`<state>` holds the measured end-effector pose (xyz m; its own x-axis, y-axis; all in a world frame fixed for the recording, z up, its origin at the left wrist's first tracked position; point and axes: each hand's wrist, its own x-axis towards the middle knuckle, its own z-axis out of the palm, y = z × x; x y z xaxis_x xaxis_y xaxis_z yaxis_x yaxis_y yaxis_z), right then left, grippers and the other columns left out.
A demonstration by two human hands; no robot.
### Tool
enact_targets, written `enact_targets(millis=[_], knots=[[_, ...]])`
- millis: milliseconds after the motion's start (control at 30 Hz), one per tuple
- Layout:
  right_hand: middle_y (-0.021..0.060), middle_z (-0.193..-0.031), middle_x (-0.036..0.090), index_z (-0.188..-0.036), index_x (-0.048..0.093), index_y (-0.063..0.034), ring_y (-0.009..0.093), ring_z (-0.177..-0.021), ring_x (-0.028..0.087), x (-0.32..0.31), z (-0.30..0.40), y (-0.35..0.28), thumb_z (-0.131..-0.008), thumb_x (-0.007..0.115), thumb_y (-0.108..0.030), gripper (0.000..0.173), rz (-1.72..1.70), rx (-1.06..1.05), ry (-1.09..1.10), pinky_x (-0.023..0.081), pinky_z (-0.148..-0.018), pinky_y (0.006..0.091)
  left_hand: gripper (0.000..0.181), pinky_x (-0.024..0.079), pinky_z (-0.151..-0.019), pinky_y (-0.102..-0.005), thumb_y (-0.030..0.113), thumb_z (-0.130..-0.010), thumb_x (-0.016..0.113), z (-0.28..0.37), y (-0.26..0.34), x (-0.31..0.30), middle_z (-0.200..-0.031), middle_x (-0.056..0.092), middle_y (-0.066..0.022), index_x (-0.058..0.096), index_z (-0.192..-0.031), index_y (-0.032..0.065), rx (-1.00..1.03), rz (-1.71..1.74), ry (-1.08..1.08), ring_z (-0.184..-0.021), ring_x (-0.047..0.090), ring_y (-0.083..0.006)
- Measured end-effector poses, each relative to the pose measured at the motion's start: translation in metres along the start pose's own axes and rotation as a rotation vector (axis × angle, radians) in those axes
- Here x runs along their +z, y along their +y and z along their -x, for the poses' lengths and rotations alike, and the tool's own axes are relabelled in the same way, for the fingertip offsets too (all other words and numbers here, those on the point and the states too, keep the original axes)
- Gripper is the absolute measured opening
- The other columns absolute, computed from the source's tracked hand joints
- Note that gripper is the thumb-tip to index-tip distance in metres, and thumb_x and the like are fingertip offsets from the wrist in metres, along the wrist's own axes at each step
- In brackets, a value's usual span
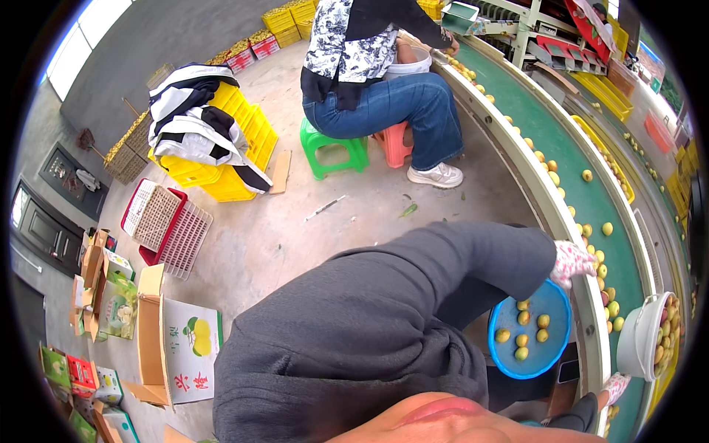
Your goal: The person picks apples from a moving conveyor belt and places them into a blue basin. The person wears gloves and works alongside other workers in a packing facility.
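Note:
My left hand (574, 262), in a white glove with a pink pattern, reaches over the near rail of the conveyor to the row of small yellow-red fruits (601, 271) along the edge of the green belt (626, 249). Its fingertips are by the fruits; whether they grip one is unclear. My right hand (616, 386), gloved alike, is over the belt just below a white bucket (637, 338) heaped with fruits. Its fingers are too small to read. Under my left forearm, against the rail, sits a blue plastic basin (501, 360) with several fruits inside.
A co-worker (376, 105) sits on a green plastic stool (332, 148) farther up the conveyor, reaching onto the belt, with a white bucket (411, 67) beside. Behind me stand yellow crates (255, 133) under clothing, stacked plastic baskets (166, 224) and cardboard boxes (191, 354). A phone (568, 371) lies below the basin.

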<state>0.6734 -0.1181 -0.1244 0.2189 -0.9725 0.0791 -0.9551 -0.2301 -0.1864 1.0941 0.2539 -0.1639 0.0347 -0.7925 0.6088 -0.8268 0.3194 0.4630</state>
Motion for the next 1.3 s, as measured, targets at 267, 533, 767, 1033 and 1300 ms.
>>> enact_targets(millis=[267, 533, 767, 1033, 1300], knots=[[0.0175, -0.123, 0.067, -0.130, 0.060, -0.0102, 0.035, -0.109, 0.063, 0.028, -0.033, 0.018, -0.095, 0.044, -0.027, 0.042, 0.012, 0.006, -0.099, 0.046, -0.092, 0.0435, 0.045, 0.048, -0.098, -0.0406, 0.045, -0.091, 0.065, 0.072, 0.011, -0.128, -0.115, 0.072, -0.0125, 0.075, -0.116, 0.0083, -0.707, 0.208, -0.501, -0.113, 0.064, -0.0292], [0.0179, -0.128, 0.065, -0.132, 0.060, -0.0078, 0.037, -0.115, 0.061, 0.073, -0.077, 0.036, -0.097, 0.046, -0.034, 0.046, 0.139, -0.151, 0.002, 0.046, -0.099, 0.0456, 0.044, 0.048, -0.101, -0.0414, 0.044, -0.086, 0.058, 0.044, 0.087, -0.201, -0.119, 0.070, -0.0102, 0.072, -0.119, 0.0179, -0.688, -0.234, -0.615, -0.119, 0.062, -0.0306], [0.0247, -0.127, 0.062, -0.121, 0.065, -0.0101, 0.042, -0.121, 0.058, -0.034, 0.040, -0.079, -0.090, 0.052, -0.032, 0.040, 0.183, 0.036, -0.042, 0.048, -0.100, 0.0492, 0.033, 0.053, -0.091, -0.0516, 0.035, -0.089, 0.060, 0.055, 0.110, -0.168, -0.113, 0.069, -0.0171, 0.073, -0.104, 0.0088, -0.561, -0.801, -0.852, -0.108, 0.066, -0.0388], [0.0161, -0.121, 0.068, -0.116, 0.069, -0.0108, 0.034, -0.118, 0.062, -0.061, 0.079, -0.104, -0.090, 0.059, -0.034, 0.036, 0.107, 0.104, 0.049, 0.048, -0.099, 0.0437, 0.011, 0.056, -0.068, -0.0384, 0.020, -0.077, 0.063, 0.048, 0.155, -0.053, -0.080, 0.062, -0.0069, 0.059, -0.078, 0.0096, 0.495, 0.093, -0.559, -0.081, 0.067, -0.0255], [0.0148, -0.109, 0.071, -0.112, 0.069, -0.0110, 0.033, -0.105, 0.067, -0.035, 0.069, -0.108, -0.089, 0.066, -0.027, 0.028, -0.002, 0.111, 0.127, 0.051, -0.093, 0.0411, 0.016, 0.045, -0.073, -0.0450, 0.026, -0.078, 0.061, 0.089, 0.196, 0.009, -0.081, 0.057, -0.0087, 0.062, -0.081, 0.0098, 0.420, 0.264, -0.784, -0.083, 0.060, -0.0260]])
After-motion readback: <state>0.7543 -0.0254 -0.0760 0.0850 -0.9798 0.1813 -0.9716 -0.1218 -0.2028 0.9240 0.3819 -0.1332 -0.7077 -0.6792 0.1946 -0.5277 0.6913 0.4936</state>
